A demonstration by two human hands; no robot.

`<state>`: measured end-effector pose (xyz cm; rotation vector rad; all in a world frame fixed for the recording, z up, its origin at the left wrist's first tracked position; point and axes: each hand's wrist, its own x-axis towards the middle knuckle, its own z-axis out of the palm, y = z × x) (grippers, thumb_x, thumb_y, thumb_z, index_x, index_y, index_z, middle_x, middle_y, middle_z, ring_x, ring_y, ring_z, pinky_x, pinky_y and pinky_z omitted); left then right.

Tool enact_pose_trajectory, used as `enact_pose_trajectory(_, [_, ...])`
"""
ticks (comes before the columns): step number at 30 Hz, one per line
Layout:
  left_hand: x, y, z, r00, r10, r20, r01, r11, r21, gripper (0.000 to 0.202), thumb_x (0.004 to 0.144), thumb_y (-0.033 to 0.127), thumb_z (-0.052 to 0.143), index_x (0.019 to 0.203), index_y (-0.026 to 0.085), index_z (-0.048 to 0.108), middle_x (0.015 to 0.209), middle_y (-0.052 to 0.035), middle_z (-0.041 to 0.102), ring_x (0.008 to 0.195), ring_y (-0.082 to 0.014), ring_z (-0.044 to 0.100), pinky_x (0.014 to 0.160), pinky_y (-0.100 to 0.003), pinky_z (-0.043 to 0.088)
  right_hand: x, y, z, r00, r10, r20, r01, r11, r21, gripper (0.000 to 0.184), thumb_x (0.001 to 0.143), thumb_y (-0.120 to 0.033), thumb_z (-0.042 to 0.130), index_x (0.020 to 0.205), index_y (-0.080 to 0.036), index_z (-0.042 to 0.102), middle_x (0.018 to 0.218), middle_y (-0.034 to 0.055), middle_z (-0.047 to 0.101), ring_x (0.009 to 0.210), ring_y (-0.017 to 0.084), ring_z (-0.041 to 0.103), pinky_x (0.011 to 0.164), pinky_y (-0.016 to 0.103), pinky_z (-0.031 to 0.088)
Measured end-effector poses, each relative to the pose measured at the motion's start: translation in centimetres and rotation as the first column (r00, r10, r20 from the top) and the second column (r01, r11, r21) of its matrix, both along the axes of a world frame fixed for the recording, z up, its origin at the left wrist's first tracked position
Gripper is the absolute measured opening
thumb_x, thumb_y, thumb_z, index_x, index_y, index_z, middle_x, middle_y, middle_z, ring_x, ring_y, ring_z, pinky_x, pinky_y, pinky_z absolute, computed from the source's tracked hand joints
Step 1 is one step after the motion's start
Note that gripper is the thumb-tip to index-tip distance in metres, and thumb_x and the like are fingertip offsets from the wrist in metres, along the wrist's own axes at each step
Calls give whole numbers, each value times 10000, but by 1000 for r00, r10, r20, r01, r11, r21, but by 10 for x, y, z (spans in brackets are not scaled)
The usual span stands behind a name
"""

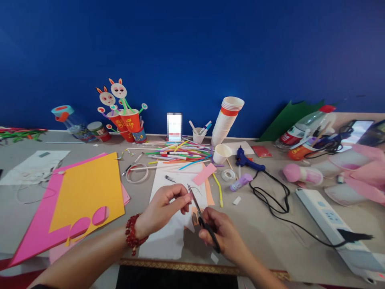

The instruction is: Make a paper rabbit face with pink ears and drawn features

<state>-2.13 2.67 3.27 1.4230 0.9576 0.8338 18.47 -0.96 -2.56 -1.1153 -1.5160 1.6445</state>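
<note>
My right hand (225, 233) is wrapped round the black handles of a pair of scissors (214, 237). The blades point up and away, their tips beside the fingertips of my left hand (168, 204). Thumb and forefinger of that hand are pinched together; whatever small piece they hold is too hidden to make out. Both hands are above white paper sheets (159, 241) lying on the table. Just beyond the blades lie a pink paper strip (204, 174) and a piece of light orange paper (209, 194). A red bead bracelet circles my left wrist.
Yellow card (90, 188) on pink card lies left. Behind are pipe cleaners and pens (180, 151), decorated red cups (130, 120) and stacked paper cups (227, 120). To the right are a blue glue gun (248, 160), its black cord, a glue stick (241, 182) and a power strip (331, 220).
</note>
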Motion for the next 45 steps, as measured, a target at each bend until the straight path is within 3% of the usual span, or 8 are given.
enact_pose_trajectory(4, [-2, 1, 3, 1000, -18, -8, 18, 1000, -20, 292, 932, 382, 545, 744, 162, 587, 678, -18, 619, 635, -128, 560, 628, -248, 469, 3, 1, -2, 999, 2, 44, -4, 999, 45, 619, 672, -759, 675, 689, -216, 378, 611, -59, 403, 524, 87, 339, 467, 210, 257])
enact_pose_trajectory(9, [-5, 4, 7, 998, -48, -49, 46, 998, -31, 299, 929, 390, 538, 737, 164, 584, 675, -19, 615, 633, -129, 559, 615, -242, 467, 6, 2, -2, 999, 19, 41, -19, 1000, 12, 621, 666, -759, 680, 694, -220, 372, 606, -58, 418, 517, 88, 346, 463, 211, 252])
enact_pose_trajectory(21, [-9, 10, 22, 974, -100, -205, 108, 994, 27, 295, 910, 379, 547, 705, 176, 610, 662, -19, 615, 626, -133, 588, 575, -209, 480, 11, 7, 2, 992, 14, 129, -22, 998, 66, 624, 648, -765, 686, 653, -217, 388, 570, -64, 382, 519, 98, 323, 473, 229, 216])
enact_pose_trajectory(45, [-14, 16, 27, 950, -117, -291, 127, 992, 19, 249, 893, 346, 607, 733, 156, 622, 682, 4, 640, 662, -109, 610, 637, -189, 475, 18, 10, 5, 979, 34, 200, -58, 992, 113, 636, 653, -784, 664, 642, -217, 376, 572, -67, 359, 536, 102, 283, 483, 242, 186])
